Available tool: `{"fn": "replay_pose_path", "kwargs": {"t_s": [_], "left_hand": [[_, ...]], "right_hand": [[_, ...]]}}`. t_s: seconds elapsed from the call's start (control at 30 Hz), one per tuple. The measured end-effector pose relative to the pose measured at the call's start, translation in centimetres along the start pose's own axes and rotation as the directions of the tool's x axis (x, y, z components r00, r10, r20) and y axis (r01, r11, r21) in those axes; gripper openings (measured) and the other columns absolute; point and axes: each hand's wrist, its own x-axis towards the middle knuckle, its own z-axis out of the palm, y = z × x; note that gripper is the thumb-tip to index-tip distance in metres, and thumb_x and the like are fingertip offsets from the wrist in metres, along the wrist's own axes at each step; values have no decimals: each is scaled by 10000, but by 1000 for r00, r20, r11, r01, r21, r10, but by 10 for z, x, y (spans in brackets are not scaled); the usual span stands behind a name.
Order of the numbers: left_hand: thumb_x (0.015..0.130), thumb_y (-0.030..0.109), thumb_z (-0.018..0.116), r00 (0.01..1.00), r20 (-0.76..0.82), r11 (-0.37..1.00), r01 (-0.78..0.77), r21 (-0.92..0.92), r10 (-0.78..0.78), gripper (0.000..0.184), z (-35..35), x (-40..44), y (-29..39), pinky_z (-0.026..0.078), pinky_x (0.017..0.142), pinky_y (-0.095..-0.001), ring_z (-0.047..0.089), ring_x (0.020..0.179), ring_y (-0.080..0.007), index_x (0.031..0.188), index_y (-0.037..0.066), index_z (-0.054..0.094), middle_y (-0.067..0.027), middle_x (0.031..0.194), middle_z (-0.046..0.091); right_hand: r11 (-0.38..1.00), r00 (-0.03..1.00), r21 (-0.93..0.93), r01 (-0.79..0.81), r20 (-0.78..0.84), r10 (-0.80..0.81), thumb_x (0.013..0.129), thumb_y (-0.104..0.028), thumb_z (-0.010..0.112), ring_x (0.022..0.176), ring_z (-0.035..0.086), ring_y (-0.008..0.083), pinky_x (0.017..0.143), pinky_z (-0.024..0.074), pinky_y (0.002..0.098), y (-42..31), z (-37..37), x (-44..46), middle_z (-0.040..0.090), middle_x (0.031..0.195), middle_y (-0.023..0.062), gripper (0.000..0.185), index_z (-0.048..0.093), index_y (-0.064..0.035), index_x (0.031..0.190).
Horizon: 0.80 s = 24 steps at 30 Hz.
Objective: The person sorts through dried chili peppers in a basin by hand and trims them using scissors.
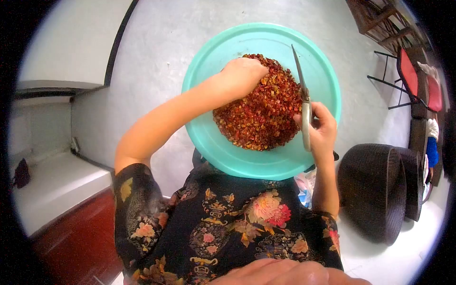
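A wide turquoise basin [204, 137] rests at my lap. In it lies a heap of chopped dried red chilies [273, 109], cut in small flakes with pale seeds among them. My left hand [244, 76] is curled at the heap's upper left edge, knuckles up; its fingertips are turned down and hidden, so what they hold cannot be seen. At the right side of the basin my right hand [323, 128] grips a pair of scissors [305, 104] by the light-coloured handles. The blades point away from me, over the basin, and look nearly closed.
Dark woven chairs [368, 190] stand at the right. Behind them is a red folding chair [407, 71] with black legs. A wooden rack [380, 21] is at the upper right. A white ledge [61, 190] and red-brown surface [78, 237] lie left. A plastic bag [305, 187] shows below the basin.
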Motion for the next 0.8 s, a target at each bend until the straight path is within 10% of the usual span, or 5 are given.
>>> {"fn": "replay_pose_path", "kwargs": {"t_s": [0.43, 0.53, 0.57, 0.63, 0.8], "left_hand": [[864, 150, 683, 974, -219, 940, -18, -341, -61, 143, 29, -1, -26, 514, 821, -461, 655, 890, -324, 970, 55, 674, -113, 916, 663], [910, 185, 708, 945, 62, 341, 177, -923, -321, 191, -4, -7, -23, 525, 737, -296, 628, 795, -129, 966, 2, 701, -33, 878, 682], [910, 185, 708, 945, 53, 344, 169, -923, -321, 191, -9, -9, -21, 525, 737, -296, 628, 795, -129, 966, 2, 701, -33, 878, 682], [929, 145, 708, 929, 247, -231, 185, -955, -276, 176, -14, -13, -17, 550, 749, -245, 642, 815, -110, 1060, 29, 690, -19, 916, 670], [956, 67, 642, 943, 267, -341, 189, -921, -197, 167, -16, -17, -7, 575, 775, -248, 644, 811, -112, 1107, 8, 680, -53, 933, 675]], "right_hand": [[992, 1000, -125, 0, 20, 2, 755, -222, 850, 678, 539, 177, 622, 433, 317, -13, 5, 10, 558, 755, 100, 347, 646, 16, 904], [978, 999, -207, -21, 29, 27, 752, -308, 850, 675, 553, 232, 627, 447, 346, -13, 7, 14, 573, 767, 125, 420, 640, 13, 922], [978, 999, -209, -13, 27, 19, 752, -308, 850, 675, 553, 232, 627, 447, 346, -13, 6, 16, 573, 767, 125, 420, 640, 13, 922], [924, 996, -380, 30, 93, 6, 770, -212, 826, 693, 518, 141, 634, 435, 289, -12, 4, 17, 546, 781, 62, 354, 636, 14, 965], [892, 989, -450, 38, 144, 30, 757, -319, 815, 777, 565, 245, 713, 461, 370, -14, 1, 19, 576, 881, 133, 483, 603, 22, 1026]]}}
